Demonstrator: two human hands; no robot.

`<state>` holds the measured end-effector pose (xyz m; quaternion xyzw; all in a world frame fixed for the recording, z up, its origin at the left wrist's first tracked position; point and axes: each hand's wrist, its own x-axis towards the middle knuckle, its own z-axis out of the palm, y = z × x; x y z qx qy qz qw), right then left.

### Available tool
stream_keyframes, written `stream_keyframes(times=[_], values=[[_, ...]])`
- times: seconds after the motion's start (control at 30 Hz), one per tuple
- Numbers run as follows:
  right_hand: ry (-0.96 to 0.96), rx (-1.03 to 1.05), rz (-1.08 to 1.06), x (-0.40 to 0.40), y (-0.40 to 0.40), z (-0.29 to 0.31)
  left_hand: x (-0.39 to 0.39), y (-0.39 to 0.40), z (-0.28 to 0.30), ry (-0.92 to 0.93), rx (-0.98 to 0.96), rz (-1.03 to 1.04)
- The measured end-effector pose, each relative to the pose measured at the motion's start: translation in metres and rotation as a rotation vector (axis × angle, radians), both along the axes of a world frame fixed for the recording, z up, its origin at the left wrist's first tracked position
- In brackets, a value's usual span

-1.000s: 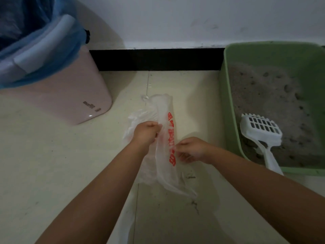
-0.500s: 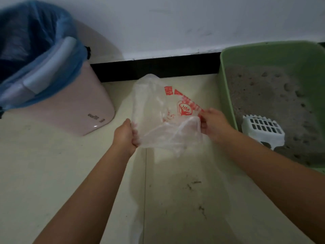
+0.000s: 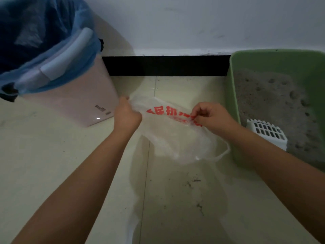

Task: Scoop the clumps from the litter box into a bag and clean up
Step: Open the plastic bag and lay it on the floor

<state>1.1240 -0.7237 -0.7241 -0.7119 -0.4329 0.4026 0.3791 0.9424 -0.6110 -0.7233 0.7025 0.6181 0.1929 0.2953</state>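
A thin clear plastic bag (image 3: 175, 138) with red print hangs between my hands above the floor. My left hand (image 3: 125, 117) grips its left edge, and my right hand (image 3: 212, 118) pinches its right edge at the red lettering. A loose handle loop dangles at the bag's lower right. The green litter box (image 3: 233, 110) stands at the right, filled with grey litter (image 3: 274, 106) that has dark clumps in it. A white slotted scoop (image 3: 267, 132) rests in the litter at the box's near left, its handle hidden behind my right forearm.
A pink waste bin (image 3: 75, 103) lined with a blue bag (image 3: 44, 41) stands at the left, tilted in view. A white wall with a black skirting strip (image 3: 165, 66) runs behind. The pale tiled floor (image 3: 184, 199) below the bag carries dark specks of debris.
The bag went from bunched and upright to spread wide between my hands. Both hands moved apart and a little away from me, and the camera tipped toward the wall.
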Motion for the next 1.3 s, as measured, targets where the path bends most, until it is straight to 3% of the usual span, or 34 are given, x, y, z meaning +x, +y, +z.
stream_keyframes(times=[0.1,0.2,0.3,0.43,0.5,0.57,0.67,0.73,0.9,1.0,1.17,1.3], values=[[0.020,-0.087,-0.176,0.005,0.005,-0.006,-0.002,-0.001,-0.011,-0.124,-0.001,0.043],[0.110,-0.196,-0.448,0.014,0.009,-0.009,-0.002,-0.003,-0.016,-0.325,-0.229,0.053],[0.160,-0.228,-0.585,0.032,0.009,-0.008,-0.009,-0.008,-0.013,-0.253,-0.387,-0.239],[0.163,-0.171,-0.573,0.041,0.003,-0.005,-0.022,-0.009,-0.011,-0.119,-0.548,-0.541],[0.070,-0.157,-0.448,0.036,0.001,-0.006,-0.021,-0.010,-0.012,-0.065,-0.528,-0.540],[-0.241,-0.089,-0.275,0.030,-0.001,-0.004,-0.015,-0.011,-0.017,-0.154,-0.479,-0.383],[-0.714,0.199,-0.021,0.020,-0.002,0.013,-0.007,-0.010,-0.021,-0.383,-0.482,-0.138],[-0.749,0.145,0.209,0.007,0.001,0.023,-0.005,-0.009,-0.022,-0.380,-0.524,-0.074],[-0.922,-0.507,0.782,-0.018,0.008,0.005,-0.004,-0.010,-0.023,-0.310,-0.555,0.021],[-0.887,-0.743,0.876,-0.018,0.004,-0.003,-0.007,-0.004,-0.027,-0.315,-0.439,0.156],[-0.810,-0.911,0.956,-0.013,-0.010,-0.005,-0.013,0.006,-0.031,-0.311,-0.350,0.326],[-0.847,-0.908,1.009,-0.017,-0.008,-0.001,-0.010,-0.002,-0.026,0.000,-0.153,0.194]])
